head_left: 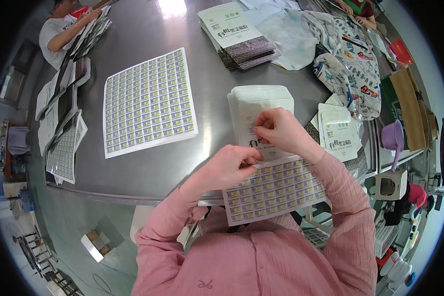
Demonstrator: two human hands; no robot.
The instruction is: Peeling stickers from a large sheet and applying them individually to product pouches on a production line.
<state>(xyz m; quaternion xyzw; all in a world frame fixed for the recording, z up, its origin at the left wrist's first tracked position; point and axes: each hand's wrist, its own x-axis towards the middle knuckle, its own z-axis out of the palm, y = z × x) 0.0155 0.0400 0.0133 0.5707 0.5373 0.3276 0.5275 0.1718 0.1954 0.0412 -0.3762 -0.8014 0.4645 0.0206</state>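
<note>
A sheet of small yellow and purple stickers [276, 190] hangs partly over the table's near edge, in front of my body. My left hand [227, 166] is closed at its upper left edge, with the thumb on the paper. Just beyond the sheet stands a neat stack of pale flat pouches [261, 96] with dark printing. Over the top pouch, my right hand [282, 130] has thumb and index finger pinched together. Anything between those fingertips is too small to make out. The curled fingers hide part of the pouch's print.
Left on the metal table [148, 175] lies a larger pile of sticker sheets [150, 101]. Printed pouches [239, 37] are stacked at the back. More pouches [338, 130] and a patterned cloth bag [360, 74] crowd the right, near a purple scoop [392, 135]. Other people work at the far corners.
</note>
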